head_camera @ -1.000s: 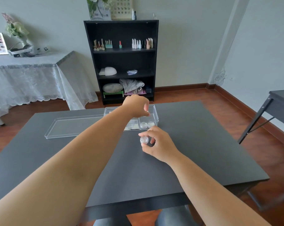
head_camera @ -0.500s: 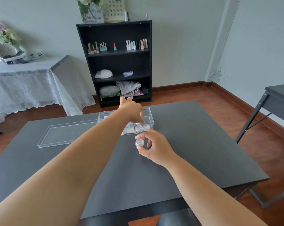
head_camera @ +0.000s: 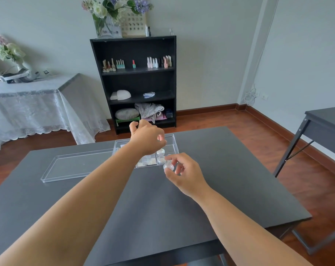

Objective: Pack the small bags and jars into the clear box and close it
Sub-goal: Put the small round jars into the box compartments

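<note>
The clear box (head_camera: 174, 143) stands open at the far middle of the dark table (head_camera: 220, 179). Its compartments hold small jars (head_camera: 161, 151) and small bags (head_camera: 149, 161). My left hand (head_camera: 146, 139) hovers over the box with the thumb lifted away from loosely curled fingers; I see nothing in it. My right hand (head_camera: 184, 175) pinches a small clear jar (head_camera: 168, 166) between thumb and fingertips, just in front of the box's near right corner. The box's flat clear lid (head_camera: 76, 166) lies on the table to the left of the box.
A black bookshelf (head_camera: 136, 83) with nail polish bottles stands against the wall beyond the table. A table with a lace cloth (head_camera: 28, 104) is at the left, and another dark table (head_camera: 326, 121) at the right edge. Wooden floor surrounds my table.
My left hand went from a closed fist over the box to loose fingers with the thumb raised. My right hand carried the jar a little closer to the box.
</note>
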The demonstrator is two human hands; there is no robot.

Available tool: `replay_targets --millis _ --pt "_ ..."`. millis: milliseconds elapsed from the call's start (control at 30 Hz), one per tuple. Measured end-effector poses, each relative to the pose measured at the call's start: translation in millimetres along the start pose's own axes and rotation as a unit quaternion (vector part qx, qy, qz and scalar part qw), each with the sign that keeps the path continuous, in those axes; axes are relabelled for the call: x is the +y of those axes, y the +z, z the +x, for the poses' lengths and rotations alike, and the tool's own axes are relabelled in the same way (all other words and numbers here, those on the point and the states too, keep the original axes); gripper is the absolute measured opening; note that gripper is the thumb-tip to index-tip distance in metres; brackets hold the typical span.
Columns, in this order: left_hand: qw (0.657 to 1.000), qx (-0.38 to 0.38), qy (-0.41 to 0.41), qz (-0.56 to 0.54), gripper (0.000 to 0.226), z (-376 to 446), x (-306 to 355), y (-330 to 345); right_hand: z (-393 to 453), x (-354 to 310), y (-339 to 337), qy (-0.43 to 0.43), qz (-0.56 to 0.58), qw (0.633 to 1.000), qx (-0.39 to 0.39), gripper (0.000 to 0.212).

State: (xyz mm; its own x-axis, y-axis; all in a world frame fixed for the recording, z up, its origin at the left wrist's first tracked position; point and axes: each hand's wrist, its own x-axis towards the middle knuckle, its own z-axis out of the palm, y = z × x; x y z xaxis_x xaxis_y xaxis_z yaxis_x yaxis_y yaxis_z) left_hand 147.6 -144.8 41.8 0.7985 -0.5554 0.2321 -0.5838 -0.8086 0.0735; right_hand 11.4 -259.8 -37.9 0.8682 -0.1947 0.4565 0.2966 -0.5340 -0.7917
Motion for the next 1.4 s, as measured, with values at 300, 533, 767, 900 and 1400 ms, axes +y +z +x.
replay_targets --millis 300,533,767,900,1400 --pt "0.957 0.213 -0.146 -0.134 0.018 -79.2 -40.5 30.6 75.2 -2.4 -36.6 0.008 -0.111 0.993 -0.034 0.016" --pt "0.961 0.167 -0.171 -0.139 0.031 -101.9 -39.1 55.2 124.6 -6.5 -31.6 0.026 -0.278 0.939 -0.202 0.019" --pt "0.964 0.161 -0.163 -0.134 0.033 -105.2 -38.2 56.3 139.4 -28.3 -11.9 0.064 -0.424 0.844 -0.322 0.023" --pt "0.963 0.160 -0.168 -0.137 0.034 -104.9 -37.9 56.1 139.9 -31.9 -3.8 0.074 -0.450 0.824 -0.338 0.022" --pt "0.934 0.225 -0.194 -0.200 0.036 -116.7 -58.7 49.6 105.7 -14.6 -22.1 0.078 -0.286 0.932 -0.207 0.021"
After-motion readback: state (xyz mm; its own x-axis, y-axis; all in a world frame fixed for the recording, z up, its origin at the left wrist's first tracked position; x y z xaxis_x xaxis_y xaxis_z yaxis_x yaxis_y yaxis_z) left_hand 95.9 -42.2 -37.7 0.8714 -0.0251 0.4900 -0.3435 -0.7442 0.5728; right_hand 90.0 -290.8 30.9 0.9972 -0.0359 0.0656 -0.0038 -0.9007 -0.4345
